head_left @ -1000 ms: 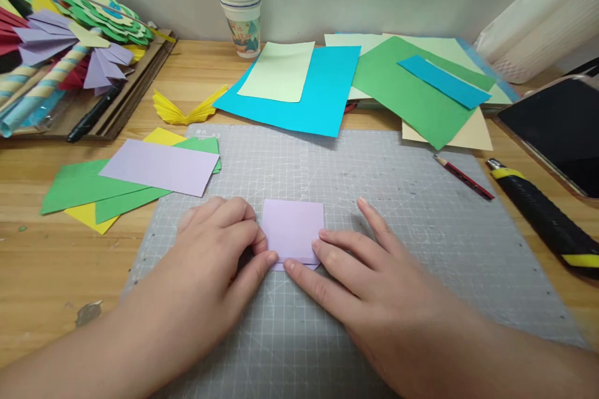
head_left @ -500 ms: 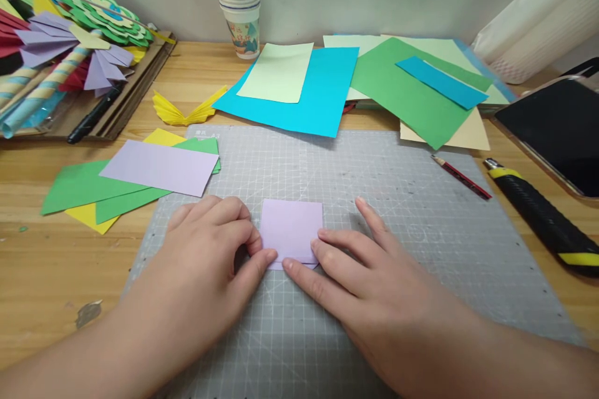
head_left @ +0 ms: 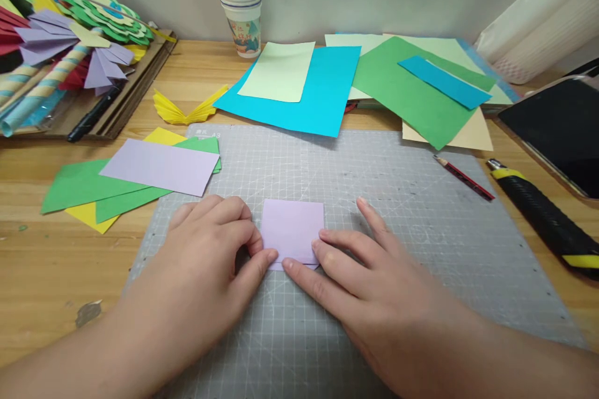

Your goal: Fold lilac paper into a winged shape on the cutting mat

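Observation:
A light purple sheet of paper (head_left: 292,230) lies on the grey cutting mat (head_left: 365,174), with a narrow fold along its near edge. At its lower left corner, my left hand (head_left: 213,249) pinches the paper between thumb and curled fingers. My right hand (head_left: 369,268) has its fingers spread: the thumb touches the folded near edge, and two fingertips rest on the right side. The little finger is lifted off to the right. What lies beneath the fingertips is hidden.
Purple, green and yellow strips (head_left: 159,165) overlap at left. A pleated yellow piece (head_left: 187,112), blue sheet (head_left: 322,93) and green sheet (head_left: 416,100) lie behind. On the right are a pencil (head_left: 463,178), utility knife (head_left: 538,212) and dark-screened device (head_left: 556,131). Paper cups (head_left: 246,28) stand at the back.
Both hands and the purple paper keep nearly the same place. The whole view has shifted very slightly.

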`<state>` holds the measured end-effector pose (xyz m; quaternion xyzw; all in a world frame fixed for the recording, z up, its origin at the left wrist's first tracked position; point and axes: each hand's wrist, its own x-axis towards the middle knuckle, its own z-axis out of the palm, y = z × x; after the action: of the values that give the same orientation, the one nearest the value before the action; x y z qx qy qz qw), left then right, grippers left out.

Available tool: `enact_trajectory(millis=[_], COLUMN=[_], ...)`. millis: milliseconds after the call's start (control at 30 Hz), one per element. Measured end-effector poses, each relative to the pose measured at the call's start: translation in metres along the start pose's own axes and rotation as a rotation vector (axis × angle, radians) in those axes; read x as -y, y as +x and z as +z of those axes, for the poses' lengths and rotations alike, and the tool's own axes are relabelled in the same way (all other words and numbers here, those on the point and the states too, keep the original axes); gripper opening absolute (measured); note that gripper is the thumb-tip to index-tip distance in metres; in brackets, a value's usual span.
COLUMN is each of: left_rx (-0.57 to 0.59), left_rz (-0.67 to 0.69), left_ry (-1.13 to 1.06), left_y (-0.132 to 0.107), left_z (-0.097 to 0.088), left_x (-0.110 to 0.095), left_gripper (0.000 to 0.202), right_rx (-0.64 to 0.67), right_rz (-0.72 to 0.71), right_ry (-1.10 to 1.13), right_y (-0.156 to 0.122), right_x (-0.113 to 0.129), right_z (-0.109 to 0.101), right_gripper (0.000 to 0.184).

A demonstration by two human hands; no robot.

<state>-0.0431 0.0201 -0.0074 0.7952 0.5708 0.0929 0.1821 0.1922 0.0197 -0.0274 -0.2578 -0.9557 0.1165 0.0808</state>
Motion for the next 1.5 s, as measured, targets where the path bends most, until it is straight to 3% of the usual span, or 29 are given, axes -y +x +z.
enact_trajectory(millis=[500, 800, 1033, 1500], left_rx=[0.028, 0.036, 0.027, 0.009], left_rz=[-0.056, -0.046, -0.022, 0.000], left_ry=[-0.061, -0.156, -0.073, -0.041], left_y=[0.010, 0.013, 0.011, 0.008], left_z=[-0.006, -0.007, -0.002, 0.000], left_x=[0.010, 0.012, 0.014, 0.015], left_gripper=[0.015, 0.011, 0.013, 0.013], right_rx=[0.017, 0.049, -0.013, -0.109], right_rz=[0.023, 0.093, -0.037, -0.008], right_ry=[-0.061, -0.187, -0.207, -0.071], right_y=[0.018, 0.034, 0.018, -0.009], right_x=[0.009, 0.025, 0.020, 0.010], right_z=[-0.002, -0.003, -0.008, -0.005], right_gripper=[0.075, 0.060, 0.058, 0.045])
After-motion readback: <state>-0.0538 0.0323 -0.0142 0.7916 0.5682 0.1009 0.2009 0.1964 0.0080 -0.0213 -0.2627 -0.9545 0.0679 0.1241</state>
